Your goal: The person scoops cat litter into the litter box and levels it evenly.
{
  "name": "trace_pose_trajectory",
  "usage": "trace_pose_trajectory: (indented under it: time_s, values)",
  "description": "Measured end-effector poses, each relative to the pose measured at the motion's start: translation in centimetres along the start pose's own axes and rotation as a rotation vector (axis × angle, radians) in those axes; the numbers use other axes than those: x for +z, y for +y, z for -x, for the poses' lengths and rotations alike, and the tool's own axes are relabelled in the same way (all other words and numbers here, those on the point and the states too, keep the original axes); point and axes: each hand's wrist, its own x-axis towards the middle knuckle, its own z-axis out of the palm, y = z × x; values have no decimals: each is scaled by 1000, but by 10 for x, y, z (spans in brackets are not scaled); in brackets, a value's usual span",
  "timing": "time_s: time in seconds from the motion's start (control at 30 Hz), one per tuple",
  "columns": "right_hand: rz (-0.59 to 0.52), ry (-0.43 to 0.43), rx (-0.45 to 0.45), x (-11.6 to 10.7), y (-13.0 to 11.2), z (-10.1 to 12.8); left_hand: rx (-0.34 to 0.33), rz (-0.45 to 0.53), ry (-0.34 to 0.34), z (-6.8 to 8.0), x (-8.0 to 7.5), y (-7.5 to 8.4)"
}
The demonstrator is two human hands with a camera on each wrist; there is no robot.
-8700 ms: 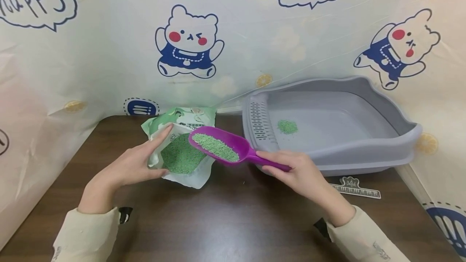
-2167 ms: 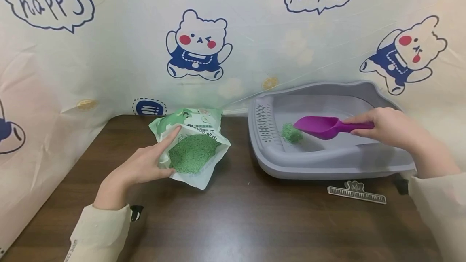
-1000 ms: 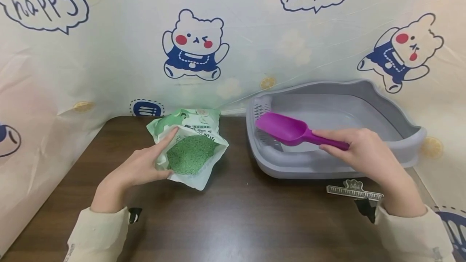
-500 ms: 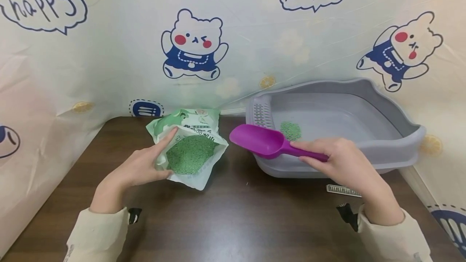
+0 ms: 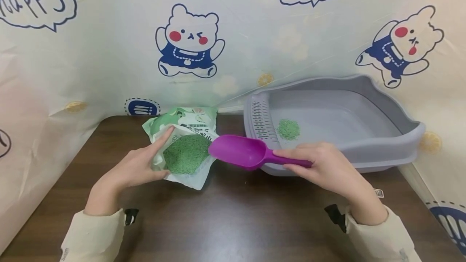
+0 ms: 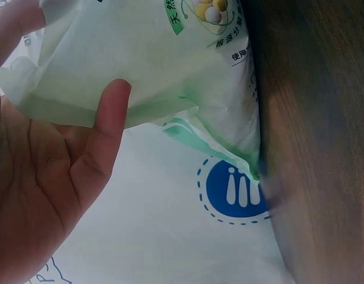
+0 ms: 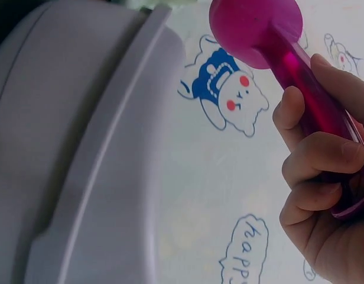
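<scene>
My left hand (image 5: 134, 167) holds the near-left side of the mouth of a green and white litter bag (image 5: 193, 179), thumb and forefinger spread along its rim. Green pellets (image 5: 185, 155) show inside. In the left wrist view, one fingertip (image 6: 117, 94) lies against the outside of the bag (image 6: 152, 65). My right hand (image 5: 320, 165) grips the handle of a purple scoop (image 5: 238, 151), its fingers curled round it in the right wrist view. The scoop's bowl faces up with no pellets in it, and its tip overlaps the bag's right rim.
A grey litter tray (image 5: 378, 153) stands at the back right, with a slotted ledge on its left and a small heap of green pellets (image 5: 289, 129) inside. A ruler-like clip (image 5: 379, 193) lies in front, mostly hidden by my right arm. A printed curtain hangs behind the table (image 5: 218, 221).
The scoop, full of pellets over the bag at first, was tipped over the tray and has come back left, emptied, to the bag. The heap in the tray looks slightly larger. My left hand stays.
</scene>
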Motion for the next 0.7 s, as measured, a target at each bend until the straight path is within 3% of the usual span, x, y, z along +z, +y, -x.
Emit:
trace_pose_trajectory:
  time_s: [0.2, 0.7]
  values:
    - [-34, -45, -45, 15, -4, -10, 0, -5, -4, 1, 1, -2]
    - [-37, -183, 11, 47, -19, -31, 11, -13, 8, 0, 1, 0]
